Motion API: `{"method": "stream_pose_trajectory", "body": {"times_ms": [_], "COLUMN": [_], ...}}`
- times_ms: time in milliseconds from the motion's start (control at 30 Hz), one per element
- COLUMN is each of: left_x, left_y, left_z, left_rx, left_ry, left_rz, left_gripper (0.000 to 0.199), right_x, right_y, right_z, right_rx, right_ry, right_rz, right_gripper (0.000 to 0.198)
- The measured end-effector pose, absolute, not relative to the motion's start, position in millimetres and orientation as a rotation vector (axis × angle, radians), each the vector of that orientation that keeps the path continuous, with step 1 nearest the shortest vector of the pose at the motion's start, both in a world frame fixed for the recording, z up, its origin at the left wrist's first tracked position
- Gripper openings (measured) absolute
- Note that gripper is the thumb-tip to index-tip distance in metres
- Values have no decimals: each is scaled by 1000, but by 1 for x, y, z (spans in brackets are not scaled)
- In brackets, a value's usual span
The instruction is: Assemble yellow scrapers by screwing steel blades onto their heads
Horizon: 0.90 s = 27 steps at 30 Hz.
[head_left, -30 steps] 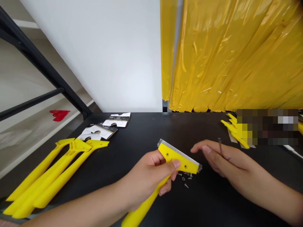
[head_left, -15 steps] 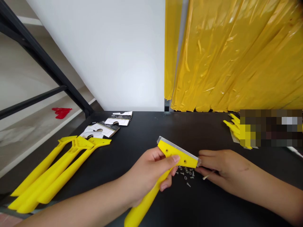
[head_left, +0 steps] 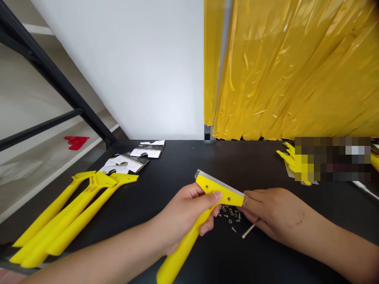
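Observation:
A yellow scraper [head_left: 184,252] with a metal blade strip along its head lies tilted in my left hand [head_left: 189,213], which is closed round its neck, thumb on the head. Two small dark holes show in the head. At the right end of the blade, the fingers of my right hand [head_left: 269,207] touch the corner. A thin metal rod [head_left: 250,229] sticks out from under that closed hand; its far end is hidden. Below the scraper's head, several small screws and nuts [head_left: 231,221] lie scattered on the black table [head_left: 251,157].
Several yellow scraper handles [head_left: 85,201] lie at the left. Behind them are printed cardboard cards [head_left: 127,162]. More yellow pieces [head_left: 287,157] lie at the back right beside a blurred patch. Yellow plastic sheeting [head_left: 296,71] hangs behind, and a red item [head_left: 77,142] sits on the left shelf.
The rod now sticks out further below my right hand and points down-left. Both hands and the scraper have shifted slightly left in view, with the right fingers still at the blade's end.

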<state>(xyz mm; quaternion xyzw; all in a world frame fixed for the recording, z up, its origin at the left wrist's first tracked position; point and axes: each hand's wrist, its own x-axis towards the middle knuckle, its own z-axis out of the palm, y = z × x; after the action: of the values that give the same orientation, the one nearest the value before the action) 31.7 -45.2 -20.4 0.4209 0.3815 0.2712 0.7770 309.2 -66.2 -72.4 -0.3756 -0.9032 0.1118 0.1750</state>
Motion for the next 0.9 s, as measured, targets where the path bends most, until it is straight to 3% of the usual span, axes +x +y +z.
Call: {"method": "stream_pose_trajectory", "body": {"times_ms": [400,633,900], "left_x": [34,37,36], "left_y": [-48,-48,-48], "left_z": [-22,-25,-26], "left_rx": [784,806,836], "left_ry": [713,706,702], "left_rz": [611,616,638], "left_gripper": [28,25,28], "right_x": [301,296,287], "right_y": [-60,-63,-77], "right_z": [-54,-54,-43], "right_rx": [-1298,-1202,-1022], "right_ry": [-2078,-1460,-982], "right_rz": [732,1453,1882], "right_gripper": [22,47,40]}}
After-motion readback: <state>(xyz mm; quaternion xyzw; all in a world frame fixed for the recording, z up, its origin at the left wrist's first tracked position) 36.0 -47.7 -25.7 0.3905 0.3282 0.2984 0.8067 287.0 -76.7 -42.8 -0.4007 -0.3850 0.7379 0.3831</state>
